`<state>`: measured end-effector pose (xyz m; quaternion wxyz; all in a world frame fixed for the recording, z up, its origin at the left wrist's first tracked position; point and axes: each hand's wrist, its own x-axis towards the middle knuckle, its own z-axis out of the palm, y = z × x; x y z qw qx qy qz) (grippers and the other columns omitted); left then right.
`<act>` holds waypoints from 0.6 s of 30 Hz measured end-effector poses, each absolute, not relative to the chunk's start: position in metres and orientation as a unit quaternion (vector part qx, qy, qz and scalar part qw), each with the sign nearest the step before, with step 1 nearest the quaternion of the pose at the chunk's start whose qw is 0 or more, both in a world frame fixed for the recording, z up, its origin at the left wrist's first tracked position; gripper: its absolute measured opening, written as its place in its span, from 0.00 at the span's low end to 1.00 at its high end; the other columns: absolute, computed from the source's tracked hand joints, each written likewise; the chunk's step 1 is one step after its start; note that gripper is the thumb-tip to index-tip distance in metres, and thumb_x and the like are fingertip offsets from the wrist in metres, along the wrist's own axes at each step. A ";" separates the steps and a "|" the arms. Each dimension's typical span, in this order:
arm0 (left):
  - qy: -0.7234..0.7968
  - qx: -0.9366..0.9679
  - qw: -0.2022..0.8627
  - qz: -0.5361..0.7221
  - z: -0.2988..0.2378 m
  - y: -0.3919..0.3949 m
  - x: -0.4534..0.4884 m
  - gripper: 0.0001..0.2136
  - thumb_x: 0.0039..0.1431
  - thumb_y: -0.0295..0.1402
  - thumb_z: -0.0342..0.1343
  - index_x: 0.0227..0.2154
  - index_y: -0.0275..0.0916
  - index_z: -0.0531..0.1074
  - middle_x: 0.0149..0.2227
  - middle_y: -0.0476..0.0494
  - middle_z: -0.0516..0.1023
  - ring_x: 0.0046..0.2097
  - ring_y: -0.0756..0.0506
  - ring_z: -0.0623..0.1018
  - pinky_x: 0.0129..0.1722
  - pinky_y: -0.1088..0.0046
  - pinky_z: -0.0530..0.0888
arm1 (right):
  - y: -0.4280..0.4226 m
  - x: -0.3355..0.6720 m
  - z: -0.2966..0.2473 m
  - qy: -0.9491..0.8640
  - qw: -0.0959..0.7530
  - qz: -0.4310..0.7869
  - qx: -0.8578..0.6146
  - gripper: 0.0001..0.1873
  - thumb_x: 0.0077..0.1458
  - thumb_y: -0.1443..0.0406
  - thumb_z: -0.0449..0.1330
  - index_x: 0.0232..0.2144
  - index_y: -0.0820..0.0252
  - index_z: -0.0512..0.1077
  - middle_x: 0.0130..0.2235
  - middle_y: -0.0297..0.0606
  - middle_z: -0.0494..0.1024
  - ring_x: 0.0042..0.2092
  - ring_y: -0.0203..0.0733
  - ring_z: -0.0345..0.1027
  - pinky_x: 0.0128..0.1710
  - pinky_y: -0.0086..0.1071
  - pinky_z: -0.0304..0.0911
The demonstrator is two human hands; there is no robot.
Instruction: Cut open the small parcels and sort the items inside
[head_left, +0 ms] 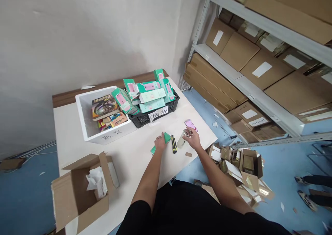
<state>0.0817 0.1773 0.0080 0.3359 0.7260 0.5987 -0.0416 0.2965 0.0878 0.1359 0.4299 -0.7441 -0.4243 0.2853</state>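
My left hand is closed over a slim green box lying on the white table, its fingers covering the box's middle. My right hand grips a pale cylindrical container near its shiny round top; the exact kind is unclear. Between the two hands lies a yellow and black utility knife. Just beyond my right hand rests a phone with a pink screen. A small brown scrap is on the table near its right edge.
A black basket with several green boxes stands beside a white foam box holding books. An open carton with white paper sits at the left front. Cartons fill the shelving at right; more boxes pile on the floor.
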 end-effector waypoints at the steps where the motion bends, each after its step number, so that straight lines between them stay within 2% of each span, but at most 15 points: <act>1: 0.594 0.734 0.327 -0.043 0.006 0.178 0.080 0.45 0.59 0.40 0.61 0.75 0.34 0.48 0.63 0.20 0.69 0.63 0.25 0.68 0.60 0.48 0.65 | 0.088 0.298 0.136 -0.417 0.434 0.278 -0.749 0.32 0.41 0.56 0.70 0.51 0.55 0.76 0.54 0.43 0.80 0.52 0.53 0.75 0.56 0.48 0.70; 8: 0.571 0.763 0.296 -0.066 0.000 0.165 0.080 0.47 0.55 0.36 0.64 0.75 0.41 0.49 0.71 0.23 0.57 0.67 0.24 0.63 0.61 0.47 0.64 | 0.112 0.298 0.134 -0.419 0.431 0.249 -0.759 0.30 0.39 0.56 0.69 0.48 0.54 0.77 0.51 0.42 0.81 0.51 0.56 0.76 0.55 0.51 0.70; 12: 0.563 0.757 0.326 -0.066 -0.003 0.164 0.079 0.45 0.58 0.34 0.63 0.75 0.40 0.49 0.67 0.21 0.63 0.66 0.25 0.66 0.62 0.47 0.63 | 0.122 0.292 0.136 -0.447 0.432 0.227 -0.750 0.27 0.39 0.59 0.69 0.46 0.52 0.78 0.51 0.41 0.81 0.52 0.56 0.75 0.56 0.51 0.69; 14: 0.560 0.749 0.354 -0.023 -0.001 0.166 0.069 0.45 0.59 0.37 0.62 0.76 0.40 0.47 0.66 0.23 0.66 0.66 0.25 0.67 0.62 0.48 0.64 | 0.124 0.290 0.140 -0.443 0.435 0.224 -0.751 0.27 0.40 0.59 0.69 0.46 0.52 0.78 0.51 0.41 0.81 0.53 0.56 0.75 0.57 0.51 0.69; 18: 0.525 0.724 0.422 0.147 0.009 0.163 0.038 0.51 0.58 0.43 0.65 0.77 0.41 0.41 0.65 0.28 0.67 0.64 0.31 0.71 0.62 0.55 0.67 | 0.129 0.283 0.152 -0.420 0.474 0.241 -0.735 0.29 0.42 0.57 0.70 0.49 0.55 0.76 0.53 0.44 0.80 0.52 0.55 0.75 0.56 0.49 0.70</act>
